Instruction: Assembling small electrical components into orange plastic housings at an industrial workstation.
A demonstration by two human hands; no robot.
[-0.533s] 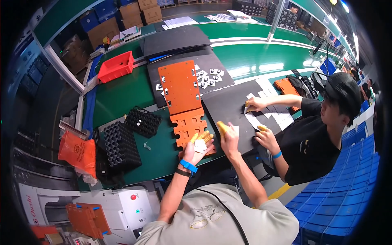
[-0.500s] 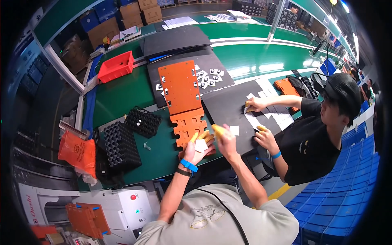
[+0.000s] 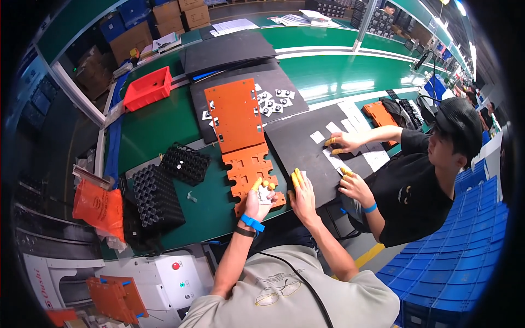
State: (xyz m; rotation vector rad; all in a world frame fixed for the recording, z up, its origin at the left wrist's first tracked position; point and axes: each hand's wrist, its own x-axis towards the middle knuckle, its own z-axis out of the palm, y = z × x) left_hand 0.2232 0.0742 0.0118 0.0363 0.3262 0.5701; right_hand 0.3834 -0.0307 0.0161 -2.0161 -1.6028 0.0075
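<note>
My left hand (image 3: 259,198), with yellow fingertip covers and a blue wristband, is closed around small white pieces (image 3: 266,192) above the near end of a notched orange plate (image 3: 249,169). My right hand (image 3: 301,192), also with yellow fingertip covers, lies spread at the near edge of a black mat (image 3: 306,150). Its fingertips rest by a small white piece (image 3: 305,176). A longer orange plate (image 3: 235,115) lies just beyond the notched one.
A co-worker in black sits to the right, with one hand (image 3: 343,143) and the other hand (image 3: 354,185) on the same mat among white squares. Black cell trays (image 3: 156,197) stand on the left, and a red bin (image 3: 147,87) sits farther back. Blue crates (image 3: 465,246) stand on the right.
My right hand has drawn back slightly along the mat's near edge toward me. My left hand stays over the notched plate.
</note>
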